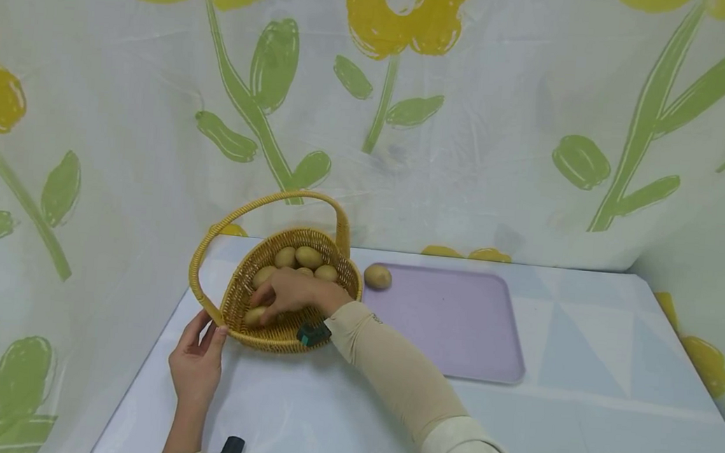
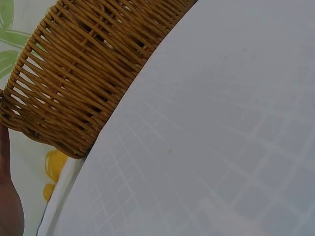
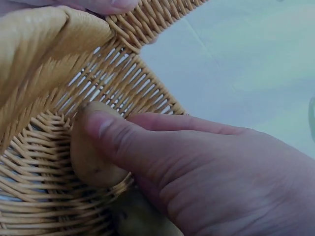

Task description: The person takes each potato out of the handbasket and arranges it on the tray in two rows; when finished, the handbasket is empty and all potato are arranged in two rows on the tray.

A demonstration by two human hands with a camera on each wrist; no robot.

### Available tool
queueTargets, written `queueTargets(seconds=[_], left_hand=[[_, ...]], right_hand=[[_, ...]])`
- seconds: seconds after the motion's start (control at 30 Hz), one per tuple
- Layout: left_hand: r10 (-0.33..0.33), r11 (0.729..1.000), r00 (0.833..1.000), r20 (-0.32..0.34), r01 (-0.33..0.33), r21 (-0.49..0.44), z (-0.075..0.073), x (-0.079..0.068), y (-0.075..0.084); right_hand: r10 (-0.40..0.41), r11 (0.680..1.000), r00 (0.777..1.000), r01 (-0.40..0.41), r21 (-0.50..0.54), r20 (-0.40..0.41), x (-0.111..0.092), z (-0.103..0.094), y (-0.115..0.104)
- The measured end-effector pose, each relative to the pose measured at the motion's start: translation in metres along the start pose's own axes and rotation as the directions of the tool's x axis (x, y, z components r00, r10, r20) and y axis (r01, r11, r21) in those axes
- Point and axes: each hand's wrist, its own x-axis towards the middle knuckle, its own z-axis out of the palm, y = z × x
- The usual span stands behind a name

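A wicker basket [image 1: 266, 345] with a tall arched handle [image 1: 197, 264] leans toward me with several potatoes [image 1: 308, 256] inside. My left hand [image 1: 197, 366] grips its rim at the near left, by the foot of the handle; in the left wrist view only a sliver of that hand [image 2: 11, 206] shows beside the woven wall. Inside the basket, my right hand [image 1: 295, 290] pinches a potato [image 3: 91, 152] between thumb and fingers. Just below that potato, another potato [image 3: 140, 216] is partly covered by the right hand in the right wrist view.
To the basket's right lies a flat lilac tray [image 1: 450, 324], with a single potato [image 1: 378, 277] at its far left corner. Both rest on a pale patterned table [image 1: 575, 438]. Flower-printed cloth [image 1: 468, 157] hangs behind and at both sides.
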Motion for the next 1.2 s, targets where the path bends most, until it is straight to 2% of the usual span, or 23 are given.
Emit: queueTargets(seconds=[0.1, 0.27, 0.5, 0.67, 0.93, 1.2], left_hand=[[0.004, 1.000, 1.000, -0.003, -0.004, 0.010, -0.002, -0.002, 0.000], [-0.004, 1.000, 1.000, -0.018, 0.003, -0.021, -0.003, -0.005, 0.000], [-0.023, 0.999, 1.000, -0.019, 0.022, -0.032, -0.002, -0.009, -0.001], [-0.012, 1.000, 1.000, -0.020, 0.011, -0.008, -0.001, -0.006, 0.000], [0.011, 0.999, 1.000, -0.004, -0.012, -0.033, 0.005, 0.007, 0.000], [0.041, 0.998, 0.999, -0.003, -0.041, -0.045, 0.004, 0.006, -0.001]], right_hand=[[-0.026, 0.999, 1.000, 0.026, -0.023, 0.007, 0.002, 0.005, -0.003], [-0.080, 0.988, 0.996, 0.084, -0.128, 0.037, 0.004, 0.015, -0.013], [-0.055, 0.985, 0.998, 0.060, -0.161, 0.036, 0.003, 0.024, -0.019], [-0.056, 0.983, 0.998, 0.061, -0.172, 0.033, 0.004, 0.020, -0.019], [-0.094, 0.977, 0.995, 0.097, -0.189, 0.027, -0.001, 0.002, -0.019], [-0.129, 0.977, 0.991, 0.130, -0.170, 0.016, 0.001, 0.002, -0.018]])
